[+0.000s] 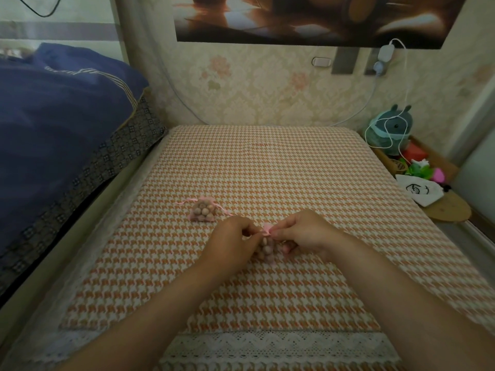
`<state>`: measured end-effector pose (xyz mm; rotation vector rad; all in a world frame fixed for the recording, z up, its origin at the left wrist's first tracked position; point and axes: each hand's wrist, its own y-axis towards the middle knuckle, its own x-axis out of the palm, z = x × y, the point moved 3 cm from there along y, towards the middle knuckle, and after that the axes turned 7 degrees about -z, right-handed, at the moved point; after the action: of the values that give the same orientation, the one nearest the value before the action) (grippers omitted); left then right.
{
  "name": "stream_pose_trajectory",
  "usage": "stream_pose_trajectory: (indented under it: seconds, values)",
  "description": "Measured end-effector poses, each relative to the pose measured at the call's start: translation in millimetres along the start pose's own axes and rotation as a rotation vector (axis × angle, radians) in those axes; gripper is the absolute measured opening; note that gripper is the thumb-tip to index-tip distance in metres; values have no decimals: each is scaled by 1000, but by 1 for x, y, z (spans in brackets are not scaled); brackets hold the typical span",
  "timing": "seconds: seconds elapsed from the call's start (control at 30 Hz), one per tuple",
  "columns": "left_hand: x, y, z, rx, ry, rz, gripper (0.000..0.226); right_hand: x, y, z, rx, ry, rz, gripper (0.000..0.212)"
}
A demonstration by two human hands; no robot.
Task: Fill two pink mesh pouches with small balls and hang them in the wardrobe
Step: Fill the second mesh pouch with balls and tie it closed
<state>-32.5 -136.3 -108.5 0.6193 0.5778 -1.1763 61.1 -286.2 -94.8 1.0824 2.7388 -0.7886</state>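
lace edge [267,344]: white trim along the near border of the cover, partly crossed by both forearms.
cover [267,162]: orange-and-white houndstooth cloth spread flat over the desk, reaching to the far wall.
left hand [230,242]: curled, knuckles up, thumb and forefinger pinched on the pink ribbon at the neck of the near pouch, from its left side.
right hand [302,234]: curled likewise, fingertips pinched on the same ribbon from the right, just beside the left hand's fingers.
near pouch [266,247]: pink mesh, full of small pale balls, set between the two hands at the middle of the cover; lower part touching the cloth, gathered neck [267,229] bunched up at the fingertips.
second pouch [204,212]: pink mesh with balls showing through, lying on the cover just to the far left of the left hand, apart from it; thin ribbon ends trailing to either side; neck drawn closed as far as can be told.
bedding [61,124]: dark blue with a patterned border, heaped on the left, higher than the desk.
white bag [420,190]: printed with a black drawing, on a wooden ledge to the right.
plush toy [391,127]: teal, far right, with a white cable [405,81] draped over it.
wall [267,84]: pale floral wallpaper at the far end, below a dark-framed picture [308,20].
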Motion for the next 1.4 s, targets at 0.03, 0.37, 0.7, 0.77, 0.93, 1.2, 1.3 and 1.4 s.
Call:
stream_pose_trajectory:
  seconds: [0.03, 0.37, 0.7, 0.77, 0.93, 1.2, 1.3, 1.4]
  values:
    - [-1, 0, -2, -19, 1, -2, 13, 0, 0, 0, -4, -16, 11, 9]
    - [-4, 2, -9, -187, -72, 9, 17, -1, -3, -3, -35, -153, 109, 12]
    - [2, 2, -13, -248, -140, 10, 17, 1, -1, 0, -15, -173, 91, 17]
    - [1, 2, -12, -257, -123, 15, 17, 0, -1, 0, 4, -175, 94, 17]
    - [1, -1, -9, -247, -71, 15, 18, 1, 1, 5, 3, -208, 98, 22]
    - [0, -2, -9, -230, -41, 3, 15, 0, 5, 10, 11, -235, 98, 18]
    - [1, -2, -7, -184, 22, -54, 11, 0, 4, 11, 32, -274, 83, 10]
    - [1, -2, -7, -164, -56, -231, 27, -5, -6, 8, 104, -256, 9, 22]
